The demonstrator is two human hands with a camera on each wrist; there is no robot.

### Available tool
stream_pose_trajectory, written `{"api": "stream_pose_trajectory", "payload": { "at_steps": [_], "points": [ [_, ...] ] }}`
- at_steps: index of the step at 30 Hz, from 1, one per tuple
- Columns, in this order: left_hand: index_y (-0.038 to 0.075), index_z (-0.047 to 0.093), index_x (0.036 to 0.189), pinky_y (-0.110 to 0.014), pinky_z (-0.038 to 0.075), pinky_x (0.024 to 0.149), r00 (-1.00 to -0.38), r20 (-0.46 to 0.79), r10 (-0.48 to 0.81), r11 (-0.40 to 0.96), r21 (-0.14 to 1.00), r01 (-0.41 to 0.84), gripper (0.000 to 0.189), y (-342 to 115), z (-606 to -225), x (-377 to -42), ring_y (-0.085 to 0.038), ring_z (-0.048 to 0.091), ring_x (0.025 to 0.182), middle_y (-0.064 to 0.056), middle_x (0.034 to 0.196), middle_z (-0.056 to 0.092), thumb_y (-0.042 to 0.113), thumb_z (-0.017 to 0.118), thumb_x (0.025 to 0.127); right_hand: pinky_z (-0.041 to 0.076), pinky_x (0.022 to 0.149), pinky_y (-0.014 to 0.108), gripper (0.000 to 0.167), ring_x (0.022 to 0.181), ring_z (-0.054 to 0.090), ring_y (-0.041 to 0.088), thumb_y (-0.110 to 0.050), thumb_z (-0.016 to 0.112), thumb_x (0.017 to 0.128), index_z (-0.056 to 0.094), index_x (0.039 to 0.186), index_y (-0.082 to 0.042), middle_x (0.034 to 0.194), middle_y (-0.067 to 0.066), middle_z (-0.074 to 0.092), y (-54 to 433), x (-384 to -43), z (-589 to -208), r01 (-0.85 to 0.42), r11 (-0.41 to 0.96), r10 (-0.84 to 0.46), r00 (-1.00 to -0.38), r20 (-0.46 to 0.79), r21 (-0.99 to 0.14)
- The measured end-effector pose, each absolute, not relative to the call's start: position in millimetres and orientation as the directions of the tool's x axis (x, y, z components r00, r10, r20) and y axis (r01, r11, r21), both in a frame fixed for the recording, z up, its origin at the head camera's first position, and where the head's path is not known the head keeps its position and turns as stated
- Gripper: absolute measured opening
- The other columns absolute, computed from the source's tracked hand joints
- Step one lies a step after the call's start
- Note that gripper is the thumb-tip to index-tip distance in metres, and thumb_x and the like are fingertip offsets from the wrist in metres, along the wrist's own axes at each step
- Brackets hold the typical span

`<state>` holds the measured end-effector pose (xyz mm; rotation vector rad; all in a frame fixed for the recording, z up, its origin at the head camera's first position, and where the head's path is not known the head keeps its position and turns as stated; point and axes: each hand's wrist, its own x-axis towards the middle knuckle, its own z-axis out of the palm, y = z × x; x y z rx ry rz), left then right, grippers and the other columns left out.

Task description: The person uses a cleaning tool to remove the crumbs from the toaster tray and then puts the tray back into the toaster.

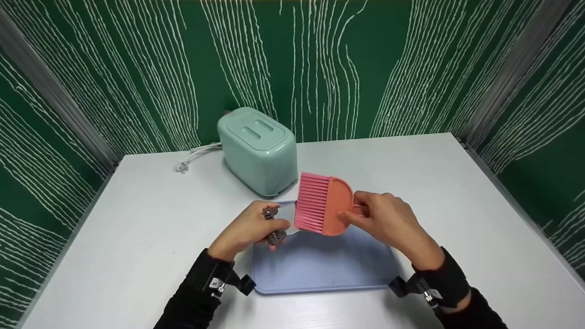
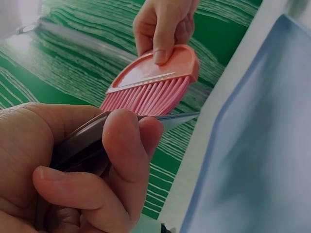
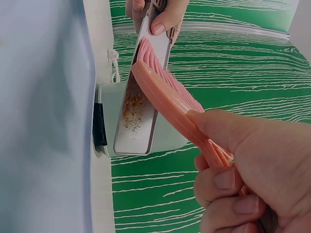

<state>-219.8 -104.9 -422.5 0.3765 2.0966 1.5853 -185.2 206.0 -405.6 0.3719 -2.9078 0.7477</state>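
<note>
The left hand [image 1: 256, 226] grasps one end of a narrow metal tray [image 3: 133, 144], with the thumb on top of it, and this end has brown-grey parts. The metal tray is raised above the far left part of a blue tray [image 1: 320, 269], which lies flat on the white table [image 1: 137, 237]. The right hand [image 1: 388, 217] grips a brush [image 1: 338, 203], pinching its orange body near the handle between the thumb and the other fingers. The pink bristles [image 1: 312, 201] point towards the left hand and, in the right wrist view, they seem to touch the inside of the metal tray, near the held end. Yellow-brown crumbs [image 3: 133, 111] are scattered in the metal tray, on the part which is farther from the left hand. Behind the blue tray, a mint green toaster [image 1: 279, 169] stands upright, with two slots on its top. Its white cord [image 1: 203, 148] goes out to the left and finishes with a plug [image 1: 182, 167] on the table. Green walls [image 1: 283, 68] with wavy white lines rise around the table.
</note>
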Motion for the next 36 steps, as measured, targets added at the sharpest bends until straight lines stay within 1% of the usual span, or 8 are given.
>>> {"api": "stream_pose_trajectory", "payload": {
  "at_steps": [6,13,19,23,27,31,33,36],
  "points": [
    [0.011,0.066,0.096,-0.019,0.035,0.043,-0.850,-0.216,0.481,0.305,0.950,-0.068,0.006,-104.9,-422.4,-219.5,-0.008,0.063,0.045,-0.002,0.068,0.073,0.013,0.072,0.096,0.021,0.057,0.026,0.042,0.059,0.034,0.008,-0.048,0.082,0.093,0.053,0.077,-0.021,0.063,-0.011,0.033,205.9,-184.8,-405.8,-0.264,0.851,-0.205,-0.963,0.175,-0.455],
    [0.011,0.058,0.097,-0.019,0.035,0.045,-0.852,-0.206,0.482,0.311,0.949,-0.053,0.012,-105.6,-422.1,-218.9,-0.008,0.064,0.047,-0.002,0.070,0.073,0.012,0.070,0.096,0.021,0.057,0.027,0.038,0.059,0.034,0.008,-0.044,0.083,0.092,0.056,0.078,-0.022,0.062,-0.011,0.033,208.7,-184.1,-405.6,-0.256,0.863,-0.200,-0.965,0.170,-0.436],
    [0.002,0.064,0.108,-0.019,0.035,0.043,-0.854,-0.203,0.479,0.324,0.945,-0.043,0.018,-105.7,-421.4,-218.3,-0.008,0.064,0.047,-0.003,0.070,0.073,0.010,0.070,0.094,0.022,0.056,0.028,0.042,0.059,0.036,0.009,-0.043,0.083,0.092,0.052,0.075,-0.022,0.062,-0.011,0.035,212.9,-184.1,-405.5,-0.259,0.878,-0.203,-0.963,0.179,-0.402],
    [0.004,0.065,0.105,-0.020,0.035,0.043,-0.855,-0.198,0.480,0.339,0.940,-0.028,0.014,-106.2,-420.0,-217.4,-0.008,0.065,0.046,-0.003,0.069,0.074,0.009,0.069,0.093,0.023,0.055,0.027,0.040,0.058,0.037,0.010,-0.042,0.083,0.092,0.053,0.075,-0.021,0.061,-0.010,0.039,215.0,-184.5,-405.0,-0.257,0.886,-0.201,-0.963,0.179,-0.386],
    [0.004,0.065,0.100,-0.021,0.040,0.042,-0.852,-0.181,0.491,0.343,0.939,-0.002,0.009,-106.4,-419.5,-217.3,-0.010,0.065,0.045,-0.003,0.066,0.073,0.008,0.068,0.092,0.027,0.053,0.028,0.034,0.057,0.043,0.011,-0.042,0.083,0.092,0.061,0.077,-0.021,0.061,-0.009,0.052,217.0,-184.2,-404.2,-0.253,0.891,-0.194,-0.963,0.188,-0.377],
    [0.001,0.067,0.103,-0.021,0.043,0.042,-0.852,-0.172,0.494,0.350,0.937,0.014,0.013,-106.9,-418.9,-217.1,-0.010,0.066,0.046,-0.002,0.064,0.072,0.007,0.067,0.091,0.032,0.051,0.030,0.028,0.058,0.050,0.012,-0.040,0.084,0.092,0.068,0.082,-0.020,0.066,-0.007,0.065,218.4,-184.1,-404.2,-0.262,0.894,-0.197,-0.958,0.207,-0.364],
    [0.000,0.067,0.104,-0.020,0.044,0.042,-0.853,-0.172,0.493,0.350,0.937,0.014,0.015,-106.9,-418.4,-216.9,-0.010,0.066,0.046,-0.002,0.064,0.071,0.007,0.067,0.091,0.031,0.051,0.030,0.028,0.058,0.048,0.013,-0.039,0.083,0.092,0.067,0.082,-0.019,0.064,-0.007,0.062,219.3,-184.0,-404.0,-0.258,0.897,-0.193,-0.959,0.207,-0.358],
    [0.000,0.067,0.103,-0.020,0.045,0.042,-0.853,-0.172,0.493,0.350,0.937,0.013,0.015,-107.0,-417.6,-216.6,-0.010,0.065,0.046,-0.002,0.064,0.071,0.007,0.067,0.091,0.027,0.051,0.030,0.029,0.057,0.043,0.013,-0.038,0.083,0.092,0.065,0.080,-0.019,0.061,-0.007,0.050,220.4,-183.8,-403.8,-0.250,0.903,-0.186,-0.961,0.207,-0.350]
  ]
}}
